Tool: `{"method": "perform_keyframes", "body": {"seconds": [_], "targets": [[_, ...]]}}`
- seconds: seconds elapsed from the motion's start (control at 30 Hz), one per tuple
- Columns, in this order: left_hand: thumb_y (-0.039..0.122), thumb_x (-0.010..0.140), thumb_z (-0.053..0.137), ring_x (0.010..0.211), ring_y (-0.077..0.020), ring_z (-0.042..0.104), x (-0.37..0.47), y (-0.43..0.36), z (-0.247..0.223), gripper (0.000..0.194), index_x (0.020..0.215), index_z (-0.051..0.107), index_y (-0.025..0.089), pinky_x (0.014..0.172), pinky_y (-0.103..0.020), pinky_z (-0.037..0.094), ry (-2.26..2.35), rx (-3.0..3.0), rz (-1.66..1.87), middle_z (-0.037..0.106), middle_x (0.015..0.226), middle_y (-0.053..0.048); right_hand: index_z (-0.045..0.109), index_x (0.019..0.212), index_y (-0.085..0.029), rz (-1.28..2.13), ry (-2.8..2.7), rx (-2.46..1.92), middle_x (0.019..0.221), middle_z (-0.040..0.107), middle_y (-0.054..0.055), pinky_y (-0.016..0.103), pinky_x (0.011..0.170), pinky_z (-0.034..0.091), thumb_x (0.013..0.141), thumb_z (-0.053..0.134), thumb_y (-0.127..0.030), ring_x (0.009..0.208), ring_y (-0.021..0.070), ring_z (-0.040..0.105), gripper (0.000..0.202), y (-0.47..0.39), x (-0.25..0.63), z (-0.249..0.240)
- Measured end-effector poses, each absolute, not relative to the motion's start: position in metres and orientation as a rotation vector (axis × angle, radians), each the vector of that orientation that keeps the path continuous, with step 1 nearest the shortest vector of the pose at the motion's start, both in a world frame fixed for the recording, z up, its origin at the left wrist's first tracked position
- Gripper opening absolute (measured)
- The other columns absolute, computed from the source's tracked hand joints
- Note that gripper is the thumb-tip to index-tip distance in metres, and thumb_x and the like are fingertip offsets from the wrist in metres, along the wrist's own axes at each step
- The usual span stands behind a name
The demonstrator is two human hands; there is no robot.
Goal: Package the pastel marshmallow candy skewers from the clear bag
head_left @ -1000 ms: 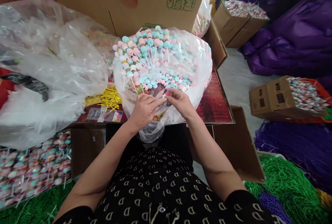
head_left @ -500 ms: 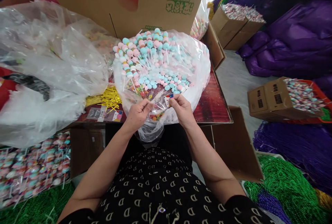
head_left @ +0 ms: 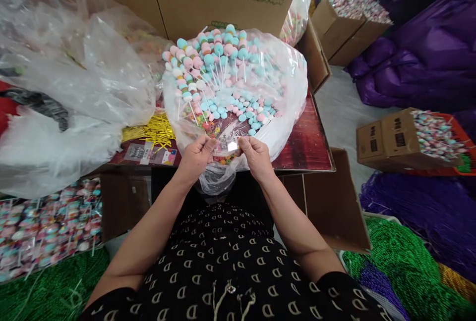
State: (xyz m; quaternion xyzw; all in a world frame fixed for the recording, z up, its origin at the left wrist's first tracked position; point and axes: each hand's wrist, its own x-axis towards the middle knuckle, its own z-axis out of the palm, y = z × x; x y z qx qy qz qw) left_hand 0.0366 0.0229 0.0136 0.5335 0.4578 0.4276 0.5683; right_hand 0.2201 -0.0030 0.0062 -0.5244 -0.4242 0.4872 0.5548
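Remotely, I had the left hand (head_left: 198, 156) and the right hand (head_left: 258, 156) pinched narrow on opposite sides of the clear printed wrapper (head_left: 227, 146), which spanned between them above the near part of the plastic bag (head_left: 288, 78). From the wrapper, candy skewers (head_left: 208, 59) lay near twelve o'clock, loose pastel candies (head_left: 254, 118) between one and two, yellow ties (head_left: 159, 130) around nine.

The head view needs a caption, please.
Left hand and right hand hold a clear wrapper near skewered pastel sweets.

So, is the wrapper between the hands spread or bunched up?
Spread: the wrapper stretches flat between the left hand and right hand, which pinch opposite ends.
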Motion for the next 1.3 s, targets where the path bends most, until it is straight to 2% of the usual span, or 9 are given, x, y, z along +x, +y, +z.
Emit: {"method": "perform_keyframes", "body": {"seconds": [0.13, 0.33, 0.5, 0.63, 0.73, 0.83, 1.07, 1.17, 1.3], "targets": [[0.071, 0.082, 0.072, 0.045, -0.0096, 0.042, 0.036, 0.023, 0.016, 0.054, 0.07, 0.051, 0.022, 0.049, -0.025, 0.036, 1.037, 1.235, 0.955, 0.04, 0.046, 0.008, 0.068, 0.081, -0.025, 1.33, -0.881, -1.096, 0.075, 0.068, -0.004, 0.028, 0.066, 0.054, 0.061, 0.093, -0.063, 0.067, 0.0133, 0.061, 0.05, 0.0, 0.218, 0.004], [0.063, 0.077, 0.081, 0.048, -0.0109, 0.049, 0.03, 0.021, 0.021, 0.048, 0.08, 0.06, 0.02, 0.054, -0.025, 0.042, 0.967, 1.175, 0.864, 0.049, 0.049, 0.007, 0.063, 0.073, -0.023, 1.259, -0.841, -1.175, 0.065, 0.061, -0.005, 0.027, 0.063, 0.052, 0.066, 0.089, -0.063, 0.06, 0.0117, 0.056, 0.047, 0.002, 0.222, 0.001], [0.062, 0.08, 0.077, 0.045, -0.009, 0.043, 0.027, 0.024, 0.02, 0.047, 0.072, 0.057, 0.02, 0.05, -0.024, 0.036, 1.035, 1.217, 0.881, 0.05, 0.048, 0.006, 0.072, 0.088, -0.024, 1.266, -0.903, -1.169, 0.076, 0.069, -0.003, 0.028, 0.068, 0.055, 0.061, 0.091, -0.059, 0.068, 0.0134, 0.06, 0.048, 0.004, 0.218, 0.006], [0.065, 0.083, 0.073, 0.042, -0.0087, 0.041, 0.028, 0.024, 0.02, 0.052, 0.066, 0.051, 0.021, 0.052, -0.025, 0.04, 1.026, 1.162, 0.898, 0.039, 0.043, 0.009, 0.067, 0.071, -0.022, 1.179, -0.932, -1.288, 0.061, 0.059, -0.004, 0.027, 0.052, 0.048, 0.065, 0.086, -0.066, 0.057, 0.0127, 0.053, 0.048, 0.007, 0.214, 0.008], [0.065, 0.075, 0.081, 0.04, -0.0064, 0.034, 0.025, 0.024, 0.018, 0.051, 0.076, 0.057, 0.02, 0.052, -0.026, 0.046, 0.94, 1.041, 0.843, 0.039, 0.048, 0.012, 0.059, 0.062, -0.023, 1.102, -0.984, -1.362, 0.055, 0.051, -0.005, 0.026, 0.044, 0.041, 0.068, 0.08, -0.074, 0.049, 0.0113, 0.046, 0.056, 0.012, 0.215, 0.01], [0.059, 0.071, 0.087, 0.041, -0.0063, 0.036, 0.02, 0.025, 0.015, 0.048, 0.082, 0.061, 0.02, 0.052, -0.025, 0.045, 0.91, 1.007, 0.827, 0.041, 0.05, 0.012, 0.05, 0.054, -0.023, 1.03, -1.043, -1.379, 0.05, 0.046, -0.005, 0.026, 0.043, 0.038, 0.07, 0.072, -0.083, 0.046, 0.0106, 0.044, 0.066, 0.019, 0.216, 0.015], [0.064, 0.073, 0.083, 0.04, -0.0064, 0.035, 0.016, 0.032, 0.018, 0.052, 0.069, 0.055, 0.021, 0.053, -0.026, 0.046, 1.024, 0.97, 1.095, 0.035, 0.044, 0.011, 0.04, 0.05, -0.023, 0.99, -1.365, -1.341, 0.047, 0.04, -0.004, 0.026, 0.047, 0.035, 0.081, 0.057, -0.088, 0.048, 0.0112, 0.043, 0.073, 0.043, 0.204, 0.037], [0.073, 0.072, 0.081, 0.04, -0.0058, 0.032, 0.014, 0.033, 0.019, 0.061, 0.064, 0.048, 0.022, 0.052, -0.027, 0.048, 1.057, 0.902, 1.192, 0.033, 0.047, 0.011, 0.052, 0.056, -0.023, 0.905, -1.505, -1.304, 0.053, 0.049, -0.003, 0.026, 0.054, 0.04, 0.086, 0.054, -0.084, 0.054, 0.0123, 0.049, 0.069, 0.063, 0.206, 0.05], [0.076, 0.074, 0.077, 0.042, -0.008, 0.036, 0.01, 0.033, 0.015, 0.065, 0.062, 0.041, 0.024, 0.055, -0.029, 0.05, 1.015, 0.884, 1.234, 0.029, 0.047, 0.011, 0.074, 0.092, -0.024, 0.636, -1.435, -1.38, 0.078, 0.07, 0.001, 0.028, 0.068, 0.05, 0.095, 0.053, -0.071, 0.066, 0.0155, 0.062, 0.051, 0.108, 0.227, 0.067]]}}
